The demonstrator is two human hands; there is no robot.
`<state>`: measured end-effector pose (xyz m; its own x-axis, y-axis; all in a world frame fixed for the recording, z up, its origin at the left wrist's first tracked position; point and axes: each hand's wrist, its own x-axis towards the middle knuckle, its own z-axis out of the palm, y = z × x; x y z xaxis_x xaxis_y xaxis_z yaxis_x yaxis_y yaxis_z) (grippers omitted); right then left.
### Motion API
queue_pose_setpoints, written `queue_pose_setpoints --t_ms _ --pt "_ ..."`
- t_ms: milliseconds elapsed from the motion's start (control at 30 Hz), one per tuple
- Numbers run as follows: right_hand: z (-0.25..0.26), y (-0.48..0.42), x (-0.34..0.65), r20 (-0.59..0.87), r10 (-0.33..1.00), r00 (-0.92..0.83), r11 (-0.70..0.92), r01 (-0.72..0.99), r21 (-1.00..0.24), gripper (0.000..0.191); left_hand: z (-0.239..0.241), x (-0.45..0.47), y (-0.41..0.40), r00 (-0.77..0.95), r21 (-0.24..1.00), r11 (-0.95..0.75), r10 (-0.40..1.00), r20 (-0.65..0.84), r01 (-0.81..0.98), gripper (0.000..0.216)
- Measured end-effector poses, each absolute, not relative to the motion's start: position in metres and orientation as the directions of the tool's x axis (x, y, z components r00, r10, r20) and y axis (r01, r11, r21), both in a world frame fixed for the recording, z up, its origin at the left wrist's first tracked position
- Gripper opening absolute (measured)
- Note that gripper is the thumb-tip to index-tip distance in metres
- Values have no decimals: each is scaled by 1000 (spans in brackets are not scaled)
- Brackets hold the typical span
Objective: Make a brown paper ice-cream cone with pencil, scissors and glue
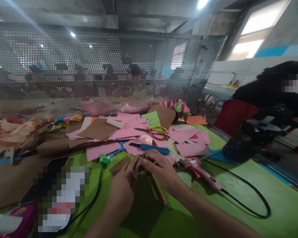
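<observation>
My left hand [125, 183] and my right hand [161, 168] meet low over the green table, fingers closed around a small folded piece of brown sheet [139, 162]. The fingers hide most of it; whether it is paper or foam I cannot tell. Beside my left fingers shows a flat brown piece [120, 165]. A pencil [159, 190] lies slanting below my right hand. Just beyond my fingertips rests a blue-handled cutter [155, 149]. To the right of my right hand lies a pink glue gun [205, 173] with a red light on.
Pink sheets [129, 127], brown sheets [96, 129] and scissors [159, 130] pile up at the back. Ice-cream-cone crafts [180, 107] stand near the perforated metal screen [89, 76]. A black cable [258, 185] loops at right. A phone [57, 165] lies left; a person [270, 86] sits right.
</observation>
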<state>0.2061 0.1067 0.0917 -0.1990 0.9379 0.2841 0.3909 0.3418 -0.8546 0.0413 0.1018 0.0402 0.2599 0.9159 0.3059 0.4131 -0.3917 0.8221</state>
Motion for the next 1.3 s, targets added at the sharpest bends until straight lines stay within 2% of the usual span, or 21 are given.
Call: queue_pose_setpoints --t_ms 133,233,367,467,533,700,833,1100,1300 --pt "89 107 206 255 948 -189 313 422 -851 26 42 42 100 290 744 -403 913 287 532 48" --pt "86 110 207 261 948 -182 313 379 -871 16 45 43 100 299 730 -390 918 261 562 50" --pt "88 115 210 231 963 -143 259 233 -937 15 48 40 103 304 810 -359 923 236 463 48" --pt "94 117 211 151 977 -151 162 61 -985 17 48 37 108 245 874 -334 934 258 353 40" --pt "97 118 212 124 981 -152 129 21 -991 18 49 35 110 195 906 -319 942 272 277 33" --pt "100 118 216 97 988 -123 101 25 -995 20 53 33 114 143 968 -206 972 186 140 22" --pt "101 117 216 80 989 -126 86 44 -995 24 51 33 114 129 990 -131 984 124 50 23" --pt "100 118 215 74 990 -116 79 34 -996 27 52 32 113 127 984 -155 982 143 90 22" --pt "99 119 216 61 994 -89 64 27 -998 27 54 31 115 114 993 -105 989 97 60 25"
